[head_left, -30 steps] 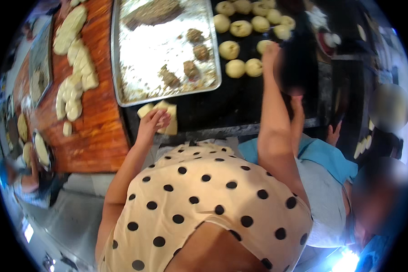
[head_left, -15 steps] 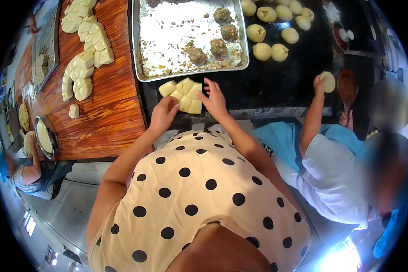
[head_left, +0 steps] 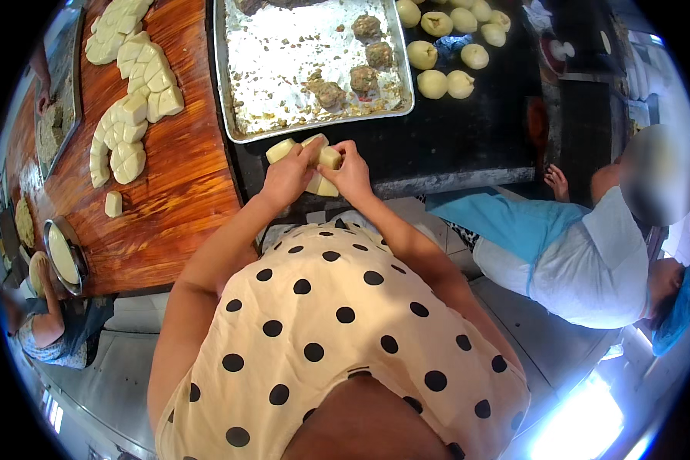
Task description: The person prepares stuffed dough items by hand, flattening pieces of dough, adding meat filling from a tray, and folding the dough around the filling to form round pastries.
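Note:
Just below the tray's near edge, both hands work on a small clump of cut dough (head_left: pixel 326 186) on the dark counter. My right hand (head_left: pixel 353 176) pinches one dough piece (head_left: pixel 330 158) between thumb and fingers, raised at the clump's top. My left hand (head_left: pixel 287 178) is closed over the clump's left side, its fingertips against that same piece. Another dough piece (head_left: pixel 280 149) shows beyond the left fingers. My hands cover most of the clump's middle. Inside the metal tray (head_left: pixel 276 65) lie several brown filling balls (head_left: pixel 366 78) and scattered crumbs.
Several cut dough slabs (head_left: pixel 126 130) and one loose piece (head_left: pixel 113 204) lie on the wooden table (head_left: pixel 180 199) at left. A bowl (head_left: pixel 65 257) stands at its near edge. Round dough balls (head_left: pixel 432 84) sit right of the tray. Co-workers flank me; one (head_left: pixel 583 257) is close at right.
My hands have moved together over the dough clump, and my right hand has taken hold of a piece. The right co-worker has leaned back, and the dough disc that person held is out of sight.

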Demonstrator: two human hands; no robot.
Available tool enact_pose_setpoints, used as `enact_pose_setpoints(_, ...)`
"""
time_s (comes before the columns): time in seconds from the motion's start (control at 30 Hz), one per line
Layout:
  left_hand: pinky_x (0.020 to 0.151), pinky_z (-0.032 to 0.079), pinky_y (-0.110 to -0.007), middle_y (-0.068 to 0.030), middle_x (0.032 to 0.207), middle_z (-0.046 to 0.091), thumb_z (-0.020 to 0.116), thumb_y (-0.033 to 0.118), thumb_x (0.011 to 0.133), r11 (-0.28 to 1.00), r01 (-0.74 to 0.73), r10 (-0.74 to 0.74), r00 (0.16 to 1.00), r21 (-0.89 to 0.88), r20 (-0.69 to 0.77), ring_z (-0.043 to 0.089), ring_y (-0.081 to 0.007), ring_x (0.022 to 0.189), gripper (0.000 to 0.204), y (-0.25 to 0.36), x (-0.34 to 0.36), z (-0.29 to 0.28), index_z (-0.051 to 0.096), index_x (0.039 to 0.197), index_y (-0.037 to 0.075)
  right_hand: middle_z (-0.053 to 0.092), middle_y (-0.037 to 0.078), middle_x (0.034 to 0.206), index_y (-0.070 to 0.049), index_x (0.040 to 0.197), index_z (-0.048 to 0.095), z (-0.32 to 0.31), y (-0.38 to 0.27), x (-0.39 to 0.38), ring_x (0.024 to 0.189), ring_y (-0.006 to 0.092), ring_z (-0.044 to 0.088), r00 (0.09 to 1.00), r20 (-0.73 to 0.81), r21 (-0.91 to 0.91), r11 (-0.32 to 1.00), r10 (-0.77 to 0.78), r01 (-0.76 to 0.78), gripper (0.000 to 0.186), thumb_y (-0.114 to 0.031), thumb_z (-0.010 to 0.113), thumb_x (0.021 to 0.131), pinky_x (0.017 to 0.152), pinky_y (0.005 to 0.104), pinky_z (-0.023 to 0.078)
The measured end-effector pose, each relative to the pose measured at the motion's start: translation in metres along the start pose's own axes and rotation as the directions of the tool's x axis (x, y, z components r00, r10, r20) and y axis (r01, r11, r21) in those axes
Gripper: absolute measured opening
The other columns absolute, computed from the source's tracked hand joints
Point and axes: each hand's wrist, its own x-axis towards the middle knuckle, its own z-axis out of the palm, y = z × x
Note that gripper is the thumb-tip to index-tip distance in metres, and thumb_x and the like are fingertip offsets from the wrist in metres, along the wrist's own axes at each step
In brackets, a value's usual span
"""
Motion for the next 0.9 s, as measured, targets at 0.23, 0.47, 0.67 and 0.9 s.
enact_pose_setpoints(0.23, 0.074, 0.054, -0.043, -0.0115, 0.099, 0.059, 0.066, 0.014, 0.088, 0.999, 0.039, -0.039, 0.997, -0.014, -0.072, 0.064, -0.0330, 0.088, 0.063, 0.005, 0.001, 0.004, 0.040, 0.146, 0.015, 0.059, 0.012, 0.112, -0.004, 0.117, 0.047, -0.049, 0.033, 0.005, 0.094, 0.0208, 0.064, 0.822, -0.176, 0.844, 0.513, 0.542, -0.157, 0.049, -0.020, 0.080, 0.085, 0.071, 0.0355, 0.059)
enact_pose_setpoints(0.47, 0.075, 0.055, -0.036, -0.0131, 0.100, 0.066, 0.071, 0.011, 0.087, 0.783, 0.101, -0.024, 0.991, -0.614, 0.132, 0.068, -0.0237, 0.078, 0.039, 0.061, 0.046, 0.059, 0.061, 0.123, 0.001, 0.065, 0.017, 0.099, 0.002, 0.109, 0.053, -0.133, 0.073, 0.010, 0.089, 0.0358, 0.069, 0.774, -0.303, 0.056, 0.822, 0.555, -0.567, 0.051, -0.045, 0.066, 0.092, 0.074, 0.0426, 0.058)
enact_pose_setpoints(0.67, 0.085, 0.053, -0.029, -0.0114, 0.118, 0.063, 0.063, 0.001, 0.092, 0.685, 0.259, -0.081, 0.956, -0.681, 0.281, 0.063, -0.0171, 0.100, 0.041, 0.086, 0.101, 0.133, 0.055, 0.132, -0.001, 0.058, 0.026, 0.125, 0.001, 0.119, 0.055, -0.143, 0.065, 0.026, 0.120, 0.0414, 0.054, 0.875, -0.459, -0.369, 0.862, 0.155, -0.347, 0.058, -0.052, 0.052, 0.097, 0.098, 0.0482, 0.044)
enact_pose_setpoints(0.9, 0.098, 0.048, -0.031, -0.0100, 0.125, 0.061, 0.054, -0.003, 0.093, 0.330, 0.454, -0.036, 0.882, -0.828, 0.469, 0.060, -0.0177, 0.112, 0.040, 0.099, 0.103, 0.123, 0.056, 0.132, -0.001, 0.028, 0.028, 0.156, 0.001, 0.146, 0.040, -0.102, 0.083, 0.055, 0.146, 0.0419, 0.024, 0.827, -0.558, -0.486, 0.834, -0.066, -0.261, 0.067, -0.047, 0.048, 0.100, 0.121, 0.0498, 0.016)
